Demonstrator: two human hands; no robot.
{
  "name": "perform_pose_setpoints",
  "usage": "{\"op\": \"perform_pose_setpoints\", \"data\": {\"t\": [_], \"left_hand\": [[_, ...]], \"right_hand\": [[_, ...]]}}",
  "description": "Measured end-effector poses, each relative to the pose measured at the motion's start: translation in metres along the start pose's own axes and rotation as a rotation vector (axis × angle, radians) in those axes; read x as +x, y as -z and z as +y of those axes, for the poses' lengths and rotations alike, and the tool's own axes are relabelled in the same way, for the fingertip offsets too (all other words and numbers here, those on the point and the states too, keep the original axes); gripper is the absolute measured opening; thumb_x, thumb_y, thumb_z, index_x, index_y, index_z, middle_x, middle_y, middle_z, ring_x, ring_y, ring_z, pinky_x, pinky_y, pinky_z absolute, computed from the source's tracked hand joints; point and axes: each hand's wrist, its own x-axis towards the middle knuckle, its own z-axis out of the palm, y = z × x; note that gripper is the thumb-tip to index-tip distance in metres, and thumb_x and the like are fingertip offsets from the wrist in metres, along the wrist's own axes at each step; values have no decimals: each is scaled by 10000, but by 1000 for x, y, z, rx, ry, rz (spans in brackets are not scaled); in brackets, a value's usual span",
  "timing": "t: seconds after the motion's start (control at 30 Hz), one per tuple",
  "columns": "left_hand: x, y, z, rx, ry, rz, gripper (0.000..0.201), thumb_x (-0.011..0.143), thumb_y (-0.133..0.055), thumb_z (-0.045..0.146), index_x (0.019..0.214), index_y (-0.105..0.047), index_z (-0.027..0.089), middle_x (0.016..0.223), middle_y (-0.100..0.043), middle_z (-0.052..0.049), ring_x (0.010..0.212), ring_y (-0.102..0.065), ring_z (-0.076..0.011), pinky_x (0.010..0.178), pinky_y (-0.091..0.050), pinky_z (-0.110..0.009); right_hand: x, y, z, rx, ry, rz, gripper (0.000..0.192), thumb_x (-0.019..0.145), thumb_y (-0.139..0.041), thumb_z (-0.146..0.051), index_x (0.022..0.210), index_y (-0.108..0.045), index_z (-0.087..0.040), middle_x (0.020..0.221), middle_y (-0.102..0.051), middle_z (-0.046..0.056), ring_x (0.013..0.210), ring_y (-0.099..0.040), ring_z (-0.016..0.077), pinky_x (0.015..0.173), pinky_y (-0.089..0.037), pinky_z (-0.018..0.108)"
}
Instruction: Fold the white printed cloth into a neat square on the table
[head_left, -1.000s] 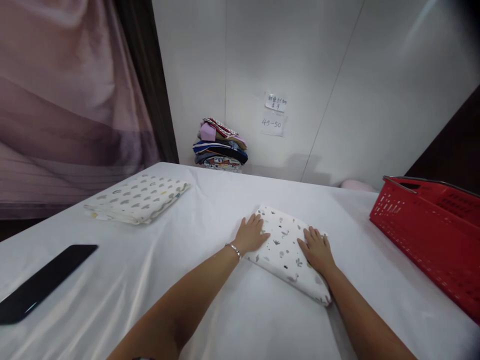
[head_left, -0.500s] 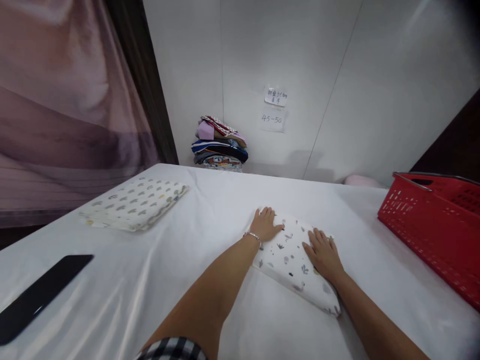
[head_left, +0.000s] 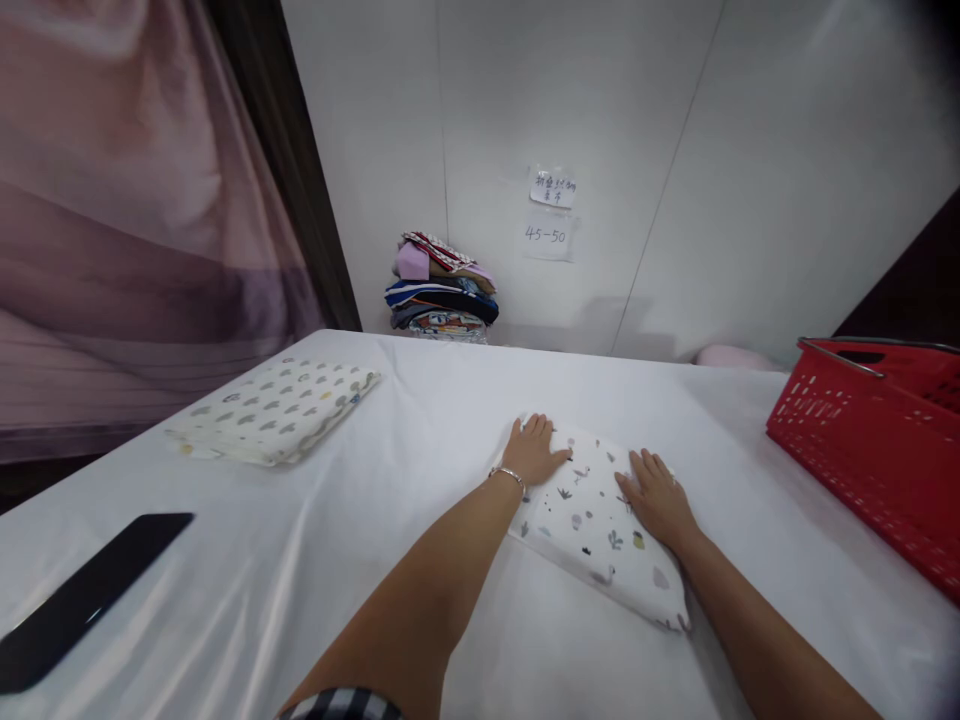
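Observation:
A folded white cloth (head_left: 589,510) printed with small plants and birds lies in front of me on the white-covered table. My left hand (head_left: 534,452) rests flat on its far left corner, fingers stretched out, a bracelet round the wrist. Along the right edge of the cloth lies my right hand (head_left: 661,500), palm down with fingers extended. Both hands touch the cloth without gripping it. A second folded cloth (head_left: 277,405), white with grey cloud-like shapes, sits apart at the left.
A red plastic basket (head_left: 862,450) with a metal handle stands at the right. At the near left lies a flat black object (head_left: 90,595). Several folded fabrics (head_left: 442,290) are stacked beyond the table's far edge, by a wall with paper signs (head_left: 551,212).
My right hand has slid slightly to the right along the cloth's edge. My left hand stays at its corner. The whole view has shifted a little.

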Motion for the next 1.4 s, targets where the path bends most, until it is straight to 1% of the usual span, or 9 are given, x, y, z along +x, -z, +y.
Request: {"op": "perform_pose_setpoints", "data": {"t": [0.23,0.4,0.6,0.77,0.9,1.0,1.1,1.23,1.4], "left_hand": [[-1,7,3,-31,42,-71,778,820,-120,660,1440,-190,196,1528,-124,-27,1400,-40,-227,1089,-148,-518],[-5,9,3,-44,78,-95,779,805,-143,670,1441,-170,221,1533,-84,0,1400,-12,-228,1035,-258,-517],[-16,10,6,-24,154,-68,762,808,-152,653,1437,-192,224,1533,-96,-6,1399,6,-240,1010,-292,-508],[-30,16,15,-26,293,-93,780,811,-156,637,1448,-168,187,1535,-66,-34,1398,14,-259,1009,-284,-518],[-46,25,24,-16,374,-103,764,824,-169,599,1445,-172,155,1533,-65,-59,1399,20,-254,1014,-282,-517],[-60,32,25,-34,417,-130,765,814,-233,596,1435,-194,149,1532,-68,-77,1399,13,-265,1006,-293,-532],[-72,37,18,-92,405,-157,748,803,-295,592,1417,-228,172,1533,-59,-71,1400,-13,-257,997,-323,-507],[-84,38,4,-124,311,-155,712,815,-307,588,1400,-256,185,1534,-66,-55,1402,-30,-232,1013,-328,-463],[-89,31,-3,-63,243,-84,721,837,-214,615,1419,-224,190,1533,-81,-43,1402,-15,-235,1051,-263,-482]], "right_hand": [[2,-2,3,97,3,24,616,889,-259,-512,1391,-332,-161,1486,-252,95,1371,-174,273,1047,-260,518],[0,-2,11,320,20,42,644,848,-361,-491,1362,-382,-102,1489,-232,129,1386,-120,261,1108,-180,459],[-47,-1,15,686,-172,89,691,770,-478,-506,1354,-406,-144,1504,-191,105,1369,-200,259,1111,-221,394],[-72,9,10,790,-225,45,635,728,-545,-364,1330,-448,-189,1486,-254,78,1339,-284,257,1102,-248,376],[-53,15,16,782,-198,28,590,670,-529,-200,1260,-530,-202,1447,-349,43,1308,-350,225,1100,-253,338],[-35,19,25,746,-84,25,552,674,-508,-173,1222,-562,-205,1416,-402,26,1282,-393,201,1087,-279,319],[-26,27,24,512,-6,-21,518,705,-474,-148,1213,-571,-159,1413,-402,72,1272,-406,227,1077,-298,344],[-38,37,-6,135,169,25,514,787,-435,-173,1298,-487,-151,1461,-307,106,1349,-251,280,1089,-243,439],[-69,28,-50,70,345,-108,534,913,-289,-452,1394,-338,-224,1502,-214,58,1384,-143,251,1098,-154,483]]}}
